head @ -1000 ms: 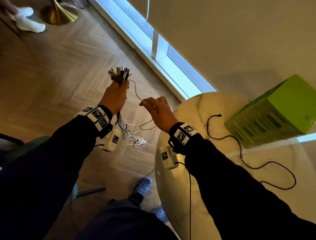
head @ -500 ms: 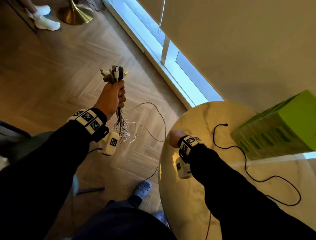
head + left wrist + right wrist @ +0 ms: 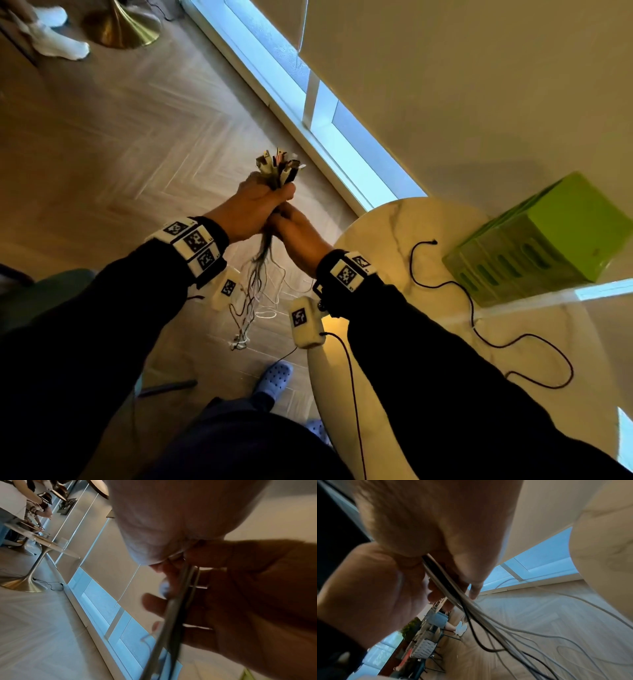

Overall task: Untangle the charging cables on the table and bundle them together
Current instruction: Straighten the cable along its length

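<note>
My left hand point(image 3: 250, 212) grips a bundle of charging cables point(image 3: 279, 169) held upright over the floor, with the plug ends fanned out above the fist. Directly under it, my right hand point(image 3: 301, 240) has its fingers curled round the same bundle, touching the left hand. The loose strands point(image 3: 257, 284) hang down below both hands, white and dark mixed. In the left wrist view the right hand's fingers point(image 3: 154, 604) wrap the cables point(image 3: 175, 608). In the right wrist view the cables point(image 3: 453, 595) run out from between the hands. One black cable point(image 3: 476, 308) lies loose on the round marble table point(image 3: 394, 219).
A green slotted box point(image 3: 548, 240) stands at the table's far side by the wall. A low window strip point(image 3: 308, 113) runs along the floor. My slippered foot point(image 3: 274, 377) is near the table base. A brass stand base point(image 3: 123, 27) and another person's feet point(image 3: 58, 44) are far left.
My right hand has risen from the table's edge to the bundle and closed on it just under the left hand. The loose loop hanging between the hands is gone.
</note>
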`<state>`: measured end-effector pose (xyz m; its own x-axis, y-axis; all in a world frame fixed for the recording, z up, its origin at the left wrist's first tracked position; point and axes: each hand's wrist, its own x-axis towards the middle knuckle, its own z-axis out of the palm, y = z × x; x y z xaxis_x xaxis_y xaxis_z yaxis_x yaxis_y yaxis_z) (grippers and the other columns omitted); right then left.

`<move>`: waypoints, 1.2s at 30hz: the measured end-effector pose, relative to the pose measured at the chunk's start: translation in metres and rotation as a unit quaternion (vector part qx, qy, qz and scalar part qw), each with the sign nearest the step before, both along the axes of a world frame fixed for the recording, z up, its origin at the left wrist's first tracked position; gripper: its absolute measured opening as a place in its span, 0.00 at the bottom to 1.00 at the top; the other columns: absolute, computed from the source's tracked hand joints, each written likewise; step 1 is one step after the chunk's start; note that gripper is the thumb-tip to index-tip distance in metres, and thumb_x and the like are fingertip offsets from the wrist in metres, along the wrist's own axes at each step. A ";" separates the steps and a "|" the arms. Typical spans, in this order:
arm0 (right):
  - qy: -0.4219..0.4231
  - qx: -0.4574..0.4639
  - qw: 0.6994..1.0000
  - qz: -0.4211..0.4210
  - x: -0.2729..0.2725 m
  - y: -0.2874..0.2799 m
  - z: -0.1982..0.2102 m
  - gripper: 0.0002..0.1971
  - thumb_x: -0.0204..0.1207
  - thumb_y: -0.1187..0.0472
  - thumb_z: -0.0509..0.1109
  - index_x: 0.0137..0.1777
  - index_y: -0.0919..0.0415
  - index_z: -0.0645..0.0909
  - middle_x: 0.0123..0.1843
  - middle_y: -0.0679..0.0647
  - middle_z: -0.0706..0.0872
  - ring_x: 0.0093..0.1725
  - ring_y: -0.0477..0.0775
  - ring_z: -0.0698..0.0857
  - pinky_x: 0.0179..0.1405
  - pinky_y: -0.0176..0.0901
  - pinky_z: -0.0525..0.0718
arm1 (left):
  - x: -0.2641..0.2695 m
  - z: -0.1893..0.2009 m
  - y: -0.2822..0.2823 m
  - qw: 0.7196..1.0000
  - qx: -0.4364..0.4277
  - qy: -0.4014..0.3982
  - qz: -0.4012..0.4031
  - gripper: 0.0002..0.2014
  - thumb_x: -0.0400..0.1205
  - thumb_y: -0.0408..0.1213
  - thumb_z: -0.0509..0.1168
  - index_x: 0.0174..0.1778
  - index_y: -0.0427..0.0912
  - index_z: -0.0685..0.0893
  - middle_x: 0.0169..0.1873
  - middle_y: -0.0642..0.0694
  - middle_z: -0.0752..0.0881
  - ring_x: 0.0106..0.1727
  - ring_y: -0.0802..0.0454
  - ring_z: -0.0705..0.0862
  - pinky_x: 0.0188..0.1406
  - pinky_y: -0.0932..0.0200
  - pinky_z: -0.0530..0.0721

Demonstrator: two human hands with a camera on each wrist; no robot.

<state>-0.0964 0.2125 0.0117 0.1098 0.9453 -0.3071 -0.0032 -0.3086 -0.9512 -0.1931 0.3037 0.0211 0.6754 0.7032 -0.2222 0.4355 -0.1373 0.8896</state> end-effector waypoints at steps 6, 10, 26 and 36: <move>0.200 -0.025 0.974 -0.100 0.011 -0.016 0.018 0.06 0.80 0.61 0.59 0.48 0.64 0.74 0.36 0.56 0.70 0.36 0.51 0.72 0.41 0.47 0.76 | -0.001 -0.019 -0.017 0.977 -0.125 -0.129 -0.116 0.27 0.81 0.65 0.63 0.64 0.47 0.81 0.61 0.46 0.86 0.66 0.52 0.83 0.64 0.43 0.83; 0.258 -0.016 0.963 -0.072 0.026 -0.026 0.041 0.06 0.70 0.61 0.59 0.35 0.58 0.64 0.31 0.51 0.60 0.29 0.48 0.62 0.32 0.41 0.68 | -0.001 -0.047 -0.044 0.956 -0.122 0.024 -0.266 0.23 0.71 0.56 0.81 0.57 0.51 0.85 0.53 0.55 0.89 0.57 0.59 0.86 0.59 0.58 0.83; 0.207 0.079 0.968 -0.113 0.041 -0.041 0.091 0.09 0.73 0.60 0.53 0.32 0.55 0.59 0.27 0.52 0.55 0.28 0.53 0.58 0.45 0.47 0.77 | -0.003 -0.155 -0.025 0.990 0.057 0.122 -0.043 0.11 0.87 0.48 0.63 0.61 0.49 0.83 0.39 0.49 0.92 0.40 0.54 0.91 0.41 0.58 0.85; 0.067 0.003 0.991 -0.118 0.072 -0.055 0.080 0.13 0.75 0.59 0.54 0.35 0.57 0.52 0.30 0.54 0.53 0.29 0.53 0.52 0.36 0.50 0.62 | -0.050 -0.186 -0.021 0.933 0.163 0.314 -0.068 0.27 0.76 0.64 0.70 0.65 0.54 0.76 0.64 0.48 0.73 0.66 0.43 0.70 0.61 0.49 0.66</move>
